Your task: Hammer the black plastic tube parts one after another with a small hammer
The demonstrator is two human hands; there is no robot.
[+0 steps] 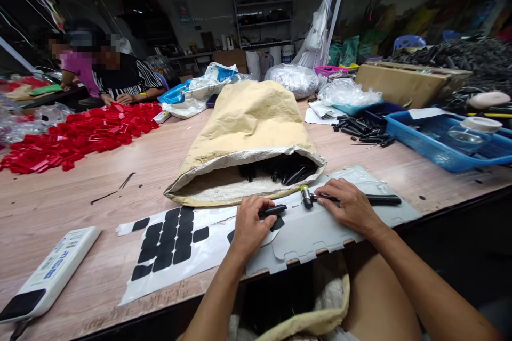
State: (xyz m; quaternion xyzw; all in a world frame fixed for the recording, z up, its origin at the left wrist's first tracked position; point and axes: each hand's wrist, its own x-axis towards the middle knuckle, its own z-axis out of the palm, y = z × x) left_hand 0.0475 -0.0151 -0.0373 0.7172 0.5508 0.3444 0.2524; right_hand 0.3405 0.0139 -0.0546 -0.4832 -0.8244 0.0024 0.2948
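Note:
My left hand [253,224] is closed on a short black cylindrical part [276,210] above the left end of a grey board [296,256]. My right hand [347,203] grips the metal shaft of a small hammer [306,197], near its head. The hammer's black handle [384,200] points right, over the board. Left of my left hand lies a white sheet with black rounded-square stickers [170,237]. Behind both hands a large yellowish sack [256,117] lies with its mouth open towards me, and black parts [294,170] show inside it.
Red parts [88,130] are heaped at the left, near two seated people. A white device [52,272] lies at the front left. Blue trays [440,144], black parts [360,128] and a cardboard box [400,85] occupy the right. Below the table edge is another open sack [312,325].

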